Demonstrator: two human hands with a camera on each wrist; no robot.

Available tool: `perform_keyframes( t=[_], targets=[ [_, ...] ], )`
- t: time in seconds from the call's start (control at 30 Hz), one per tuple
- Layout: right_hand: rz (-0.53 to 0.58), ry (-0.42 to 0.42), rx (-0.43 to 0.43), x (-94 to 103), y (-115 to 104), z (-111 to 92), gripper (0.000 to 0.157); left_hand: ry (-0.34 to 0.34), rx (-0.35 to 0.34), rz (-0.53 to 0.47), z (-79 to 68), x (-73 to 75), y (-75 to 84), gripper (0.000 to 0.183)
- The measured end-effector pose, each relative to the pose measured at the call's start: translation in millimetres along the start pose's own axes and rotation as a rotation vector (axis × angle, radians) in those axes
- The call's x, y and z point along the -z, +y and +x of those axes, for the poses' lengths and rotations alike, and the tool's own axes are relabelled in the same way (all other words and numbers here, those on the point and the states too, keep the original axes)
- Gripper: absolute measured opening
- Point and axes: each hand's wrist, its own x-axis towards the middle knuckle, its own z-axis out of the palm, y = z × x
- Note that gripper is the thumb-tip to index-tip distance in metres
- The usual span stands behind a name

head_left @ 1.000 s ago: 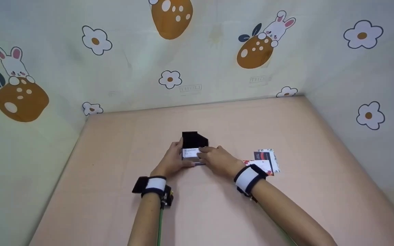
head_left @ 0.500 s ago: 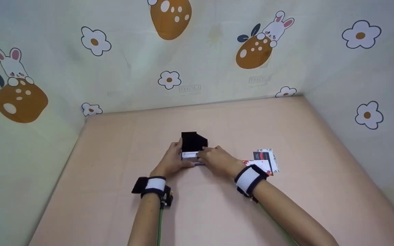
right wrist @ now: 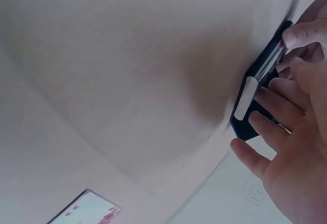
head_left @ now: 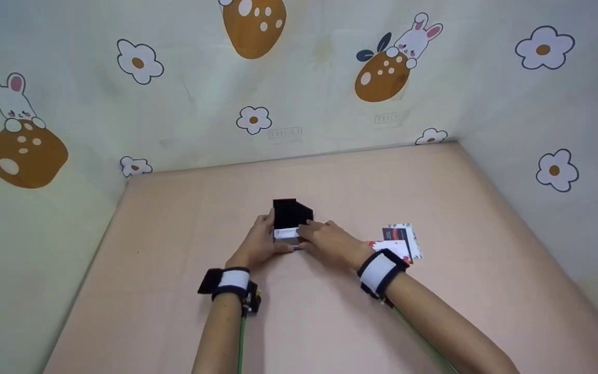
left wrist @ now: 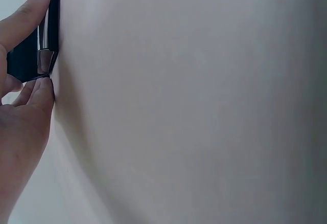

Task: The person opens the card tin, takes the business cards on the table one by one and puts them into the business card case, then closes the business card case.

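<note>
A black business card holder (head_left: pixel 291 212) stands with its flap raised at mid-table in the head view. A white business card (head_left: pixel 285 232) sits low in it, above a shiny front panel. My left hand (head_left: pixel 258 243) grips the holder's left side, thumb along the near edge and fingers behind. My right hand (head_left: pixel 333 243) is at the card's right end, its thumb and fingertips pinching there; part of this contact is hidden. The left wrist view shows the left hand (left wrist: pixel 23 127) at the holder's edge (left wrist: pixel 46 60). In the right wrist view, curved fingers (right wrist: pixel 271 127) lie against the holder (right wrist: pixel 245 98).
Several printed cards (head_left: pixel 403 241) lie overlapped to the right, partly behind the right wrist strap (head_left: pixel 380 270). A pink cloth covers the table (head_left: pixel 174 218). Patterned curtain walls (head_left: pixel 325 78) rise at the back and sides.
The white card has slid down toward the near edge of the holder, so less of it shows. Both hands stay at the holder; the head view has shifted slightly.
</note>
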Motion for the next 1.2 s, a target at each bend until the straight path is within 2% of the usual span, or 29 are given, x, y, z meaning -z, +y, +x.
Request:
perform_keyframes(
  t=[0.13,0.37,0.73,0.93,1.2],
  targets=[
    [-0.026,0.003,-0.045,10.7,3,-6,0.053,-0.005,-0.002,0.009,1.1,0.4,2.1,0.113],
    [-0.084,0.090,-0.095,29.2,12,-30,0.065,-0.008,0.005,0.032,1.2,0.6,2.9,0.114],
    [-0.153,0.115,-0.072,46.8,28,-84,0.082,-0.010,0.014,0.027,-1.1,0.3,4.7,0.113],
    [-0.182,0.145,-0.050,49.7,35,-106,0.087,-0.004,-0.002,0.059,-2.3,0.0,4.4,0.113],
    [-0.161,0.162,-0.061,50.9,44,-131,0.083,-0.003,0.011,0.046,-1.1,-0.6,3.4,0.114]
  ],
)
